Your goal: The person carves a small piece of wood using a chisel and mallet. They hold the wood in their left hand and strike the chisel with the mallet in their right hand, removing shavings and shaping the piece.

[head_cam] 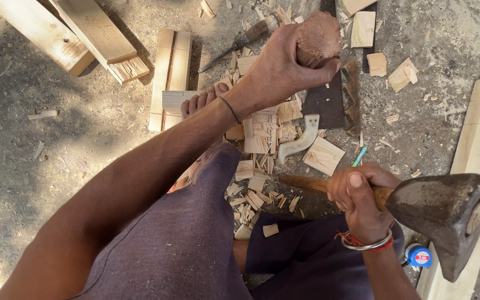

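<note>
A: Nearest, right hand [356, 194]?
B: Fingers wrapped tight around the wooden haft of an axe [440, 214], head raised, low right.
A: Farther?
B: Left hand [284, 66] clasps a chisel's [315, 39] rounded handle above wood chips [262, 139]; planks [84, 39] beyond.

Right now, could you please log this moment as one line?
left hand: grips wooden piece | right hand: holds axe raised | wood chips on ground
</note>
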`<action>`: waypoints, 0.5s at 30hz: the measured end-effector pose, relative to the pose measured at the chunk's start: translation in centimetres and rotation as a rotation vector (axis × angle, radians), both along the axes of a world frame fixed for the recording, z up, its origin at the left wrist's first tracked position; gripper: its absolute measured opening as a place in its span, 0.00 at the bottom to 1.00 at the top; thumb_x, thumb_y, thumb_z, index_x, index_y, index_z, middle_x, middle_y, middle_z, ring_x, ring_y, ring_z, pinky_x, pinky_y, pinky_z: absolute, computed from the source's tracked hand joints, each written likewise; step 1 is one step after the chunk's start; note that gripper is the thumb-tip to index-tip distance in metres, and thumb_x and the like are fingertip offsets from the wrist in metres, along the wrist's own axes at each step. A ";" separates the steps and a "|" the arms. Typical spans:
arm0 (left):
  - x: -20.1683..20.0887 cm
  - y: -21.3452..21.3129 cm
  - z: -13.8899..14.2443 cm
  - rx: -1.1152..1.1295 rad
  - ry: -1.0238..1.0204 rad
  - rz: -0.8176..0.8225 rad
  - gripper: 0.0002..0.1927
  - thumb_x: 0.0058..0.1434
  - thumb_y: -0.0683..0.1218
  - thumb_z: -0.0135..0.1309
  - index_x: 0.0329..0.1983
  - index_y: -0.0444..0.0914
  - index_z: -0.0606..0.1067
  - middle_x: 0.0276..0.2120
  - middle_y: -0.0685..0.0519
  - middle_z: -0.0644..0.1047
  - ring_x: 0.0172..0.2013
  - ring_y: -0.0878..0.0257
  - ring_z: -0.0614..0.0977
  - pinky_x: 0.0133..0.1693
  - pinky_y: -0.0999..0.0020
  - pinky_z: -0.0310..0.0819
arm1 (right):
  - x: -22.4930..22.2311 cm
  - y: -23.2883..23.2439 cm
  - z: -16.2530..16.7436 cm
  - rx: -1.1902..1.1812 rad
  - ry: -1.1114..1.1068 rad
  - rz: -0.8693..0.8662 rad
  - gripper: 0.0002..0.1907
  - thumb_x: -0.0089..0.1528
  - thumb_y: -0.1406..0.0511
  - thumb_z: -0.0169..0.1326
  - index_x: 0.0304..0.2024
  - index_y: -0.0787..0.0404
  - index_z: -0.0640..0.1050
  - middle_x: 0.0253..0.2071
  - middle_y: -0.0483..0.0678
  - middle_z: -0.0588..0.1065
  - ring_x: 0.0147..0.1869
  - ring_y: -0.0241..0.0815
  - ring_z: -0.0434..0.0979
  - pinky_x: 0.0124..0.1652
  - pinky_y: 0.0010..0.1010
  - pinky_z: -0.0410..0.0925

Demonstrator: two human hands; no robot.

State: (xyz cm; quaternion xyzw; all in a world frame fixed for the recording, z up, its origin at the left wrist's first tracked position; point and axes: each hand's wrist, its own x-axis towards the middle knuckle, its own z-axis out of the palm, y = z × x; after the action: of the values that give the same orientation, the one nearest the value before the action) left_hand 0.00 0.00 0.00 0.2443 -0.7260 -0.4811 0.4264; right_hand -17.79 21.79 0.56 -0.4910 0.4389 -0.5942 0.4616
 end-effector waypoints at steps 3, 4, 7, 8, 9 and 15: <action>-0.7 -0.1 -0.2 -0.027 -0.006 -0.005 0.14 0.63 0.50 0.64 0.41 0.34 0.77 0.28 0.54 0.81 0.26 0.70 0.84 0.29 0.72 0.83 | -2.1 -1.9 1.9 0.000 0.045 -0.060 0.16 0.74 0.60 0.49 0.33 0.58 0.66 0.15 0.39 0.60 0.14 0.31 0.57 0.21 0.30 0.61; -0.8 -0.3 -0.3 -0.036 -0.007 0.006 0.14 0.63 0.49 0.64 0.41 0.34 0.78 0.28 0.54 0.81 0.26 0.69 0.83 0.28 0.72 0.83 | -3.3 -2.4 3.3 -0.055 0.090 -0.124 0.16 0.74 0.60 0.50 0.33 0.58 0.66 0.15 0.39 0.60 0.15 0.32 0.58 0.21 0.30 0.61; -0.4 -0.1 -0.8 -0.009 -0.026 0.010 0.14 0.63 0.50 0.64 0.42 0.34 0.77 0.28 0.55 0.81 0.26 0.70 0.84 0.29 0.73 0.84 | -6.3 -2.8 8.2 -0.027 0.240 -0.134 0.15 0.74 0.60 0.50 0.34 0.60 0.66 0.16 0.41 0.62 0.15 0.33 0.59 0.21 0.31 0.62; -0.4 -0.5 -0.7 -0.007 -0.028 0.016 0.15 0.62 0.50 0.64 0.42 0.34 0.77 0.28 0.55 0.81 0.27 0.70 0.84 0.30 0.73 0.86 | -6.6 -3.1 9.7 0.003 0.289 -0.117 0.15 0.73 0.60 0.50 0.34 0.60 0.67 0.17 0.42 0.62 0.16 0.33 0.60 0.22 0.31 0.62; -0.6 -0.6 -0.7 -0.024 -0.009 0.016 0.14 0.62 0.49 0.64 0.42 0.34 0.77 0.29 0.55 0.81 0.27 0.70 0.84 0.31 0.72 0.85 | -6.7 -4.0 10.8 0.015 0.275 -0.084 0.15 0.73 0.60 0.50 0.35 0.61 0.67 0.17 0.42 0.62 0.16 0.34 0.60 0.22 0.31 0.62; -1.3 -0.2 -1.0 -0.012 0.054 -0.045 0.14 0.59 0.46 0.66 0.43 0.34 0.76 0.32 0.53 0.82 0.30 0.68 0.85 0.37 0.69 0.86 | -2.3 -9.0 10.4 0.141 1.042 0.119 0.15 0.73 0.60 0.50 0.37 0.64 0.68 0.19 0.46 0.65 0.17 0.36 0.63 0.22 0.33 0.63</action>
State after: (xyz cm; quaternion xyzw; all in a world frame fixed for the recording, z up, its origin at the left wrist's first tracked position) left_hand -1.29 -0.18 -0.99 0.2123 -0.7224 -0.4927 0.4363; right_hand -20.14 12.79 10.99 -0.7130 0.6205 -0.2132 0.2471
